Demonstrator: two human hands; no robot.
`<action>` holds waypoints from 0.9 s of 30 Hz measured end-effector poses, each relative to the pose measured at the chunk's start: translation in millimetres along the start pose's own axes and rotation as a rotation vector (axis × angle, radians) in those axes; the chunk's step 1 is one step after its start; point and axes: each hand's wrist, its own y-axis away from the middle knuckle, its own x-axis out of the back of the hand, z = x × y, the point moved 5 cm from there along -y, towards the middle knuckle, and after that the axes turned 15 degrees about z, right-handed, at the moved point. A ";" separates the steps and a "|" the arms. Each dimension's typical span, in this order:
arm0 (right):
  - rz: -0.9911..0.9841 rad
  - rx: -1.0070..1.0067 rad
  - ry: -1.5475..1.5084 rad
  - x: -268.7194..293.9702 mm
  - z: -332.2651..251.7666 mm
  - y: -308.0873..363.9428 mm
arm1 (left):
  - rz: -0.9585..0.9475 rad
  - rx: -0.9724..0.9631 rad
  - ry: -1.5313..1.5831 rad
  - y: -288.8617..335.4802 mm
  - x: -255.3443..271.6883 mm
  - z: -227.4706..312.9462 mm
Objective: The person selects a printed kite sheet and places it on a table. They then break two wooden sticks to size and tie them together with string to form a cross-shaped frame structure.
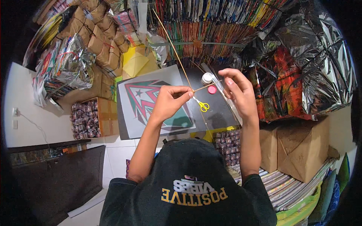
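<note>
My left hand (169, 101) pinches two thin bamboo sticks where they cross, above a dark board (220, 118). The longer stick (171, 43) runs up and away to the far left; the shorter stick (205, 87) points toward my right hand (239, 94). My right hand is raised beside that stick's end with its fingers curled; what they hold, if anything, is too fine to make out. Under my hands lie small yellow-handled scissors (204, 107). A white round container (207, 78) and a pink cap (212, 89) are close by.
A pale sheet (130, 109) with a red, green and black star pattern covers the board's left side. More thin sticks lie at its right. Cartons (301, 147), a box of small packets (107, 116), wrapped bundles (105, 52) and stacked folded sheets (203, 30) surround it.
</note>
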 end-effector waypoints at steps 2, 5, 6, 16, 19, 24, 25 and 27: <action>0.012 0.001 0.054 0.6 -4.7 -3.1 | -0.022 0.001 -0.040 0.0 3.5 0.5; -0.028 0.010 0.061 -1.3 -9.7 -8.5 | -0.069 0.032 0.015 1.6 2.9 -6.9; -0.050 0.015 0.052 -2.1 -10.4 -10.7 | -0.084 0.034 0.008 2.8 3.2 -7.3; 0.030 -0.142 0.012 -2.3 35.1 -26.8 | -0.171 0.048 0.264 4.4 10.3 0.6; -0.057 -0.147 0.013 -7.8 62.1 -24.2 | -0.114 0.046 0.330 -1.3 17.4 1.2; -0.123 -0.295 -0.044 -20.0 96.5 -1.7 | 0.029 0.127 0.591 -13.8 30.2 -6.1; -0.151 -0.303 -0.079 -22.7 99.0 2.8 | 0.055 0.126 0.623 -15.8 31.8 -5.7; -0.203 -0.319 -0.148 -31.2 100.5 12.1 | 0.105 0.127 0.689 -19.2 34.2 -4.5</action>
